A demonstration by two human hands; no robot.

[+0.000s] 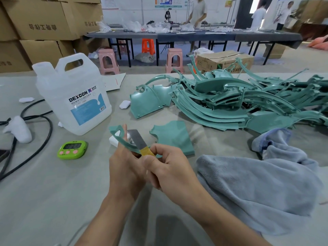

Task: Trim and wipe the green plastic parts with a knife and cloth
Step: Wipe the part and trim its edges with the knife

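Green plastic, a curved strip [117, 134] with a loop at its far end, sits in the left hand [124, 167]. That hand's fingers curl round the strip's lower stretch, and one finger lies straight up along its back. The right hand [168, 171] pinches the yellow-taped handle of the knife [137, 140], with the blade laid against the strip's inner edge. Both are held above the bench [44, 201], in front of the jug [74, 96] and a little to its right.

Trimming looks to be the step in hand. The main hazard, as I judge it, is that straight finger. It lies just beside the blade, so a slip off the thin edge or too hard a push could carry the steel into it. Too steep an angle might also gouge the strip rather than shave it clean.

A green timer [72, 150] stands just in front of the jug, and a black cable [44, 125] loops to its left. To the jug's right, past the hands, a flat green piece [173, 137] lies on the bench. Further right the grey cloth [257, 183] lies crumpled and untouched. Right of the jug and further back is the pile [230, 100] of green parts.

The jug is translucent and capped; I cannot read how full it is. Beyond the pile, far right of the jug, a cardboard box [225, 60] has its flaps down, so its contents are hidden. The cartons [35, 23] stacked behind the jug are closed too.
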